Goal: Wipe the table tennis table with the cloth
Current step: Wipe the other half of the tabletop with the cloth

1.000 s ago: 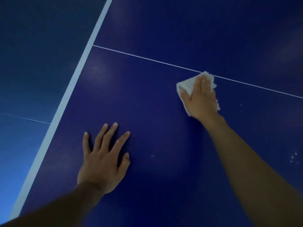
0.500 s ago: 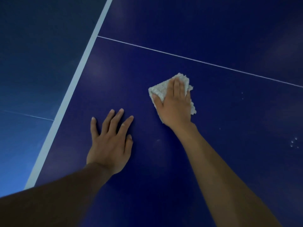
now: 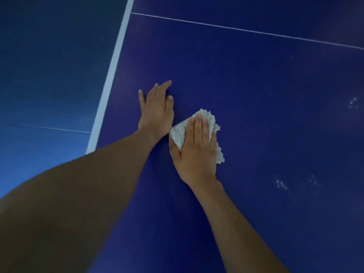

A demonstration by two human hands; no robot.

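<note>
Tabletop filled nearly the whole view: the dark blue table tennis table (image 3: 256, 85), with a broad white edge line (image 3: 110, 75) running up its left side and a thin white line (image 3: 236, 28) crossing at the far end. Left of the broad line lay a paler blue surface; whether it was floor or another table could not be told.

Both forearms reached in from below, the left one large and close to the camera. The left hand (image 3: 157, 111) lay flat on the blue, fingers straight and close together and pointing away, holding nothing and apparently propping the person. The right hand (image 3: 195, 150) lay just to its right and a little nearer the person, palm down, with straight fingers pressing the cloth (image 3: 208, 119) against the table and the thumb along the cloth's left edge.

The cloth was a small pale, nubbly wad, mostly hidden under that hand. Its long axis ran roughly with the fingers, away from the person, and its left corner sat against the left wrist, touching it or nearly so.

Smallest were clusters of pale specks (image 3: 281, 184) on the near right and more (image 3: 353, 103) by the right border, both well apart from the cloth. The left hand blocked the cloth's way leftward, so the next stroke probably had to go right, toward those specks. The right hand was the nearer one and already on the cloth.
</note>
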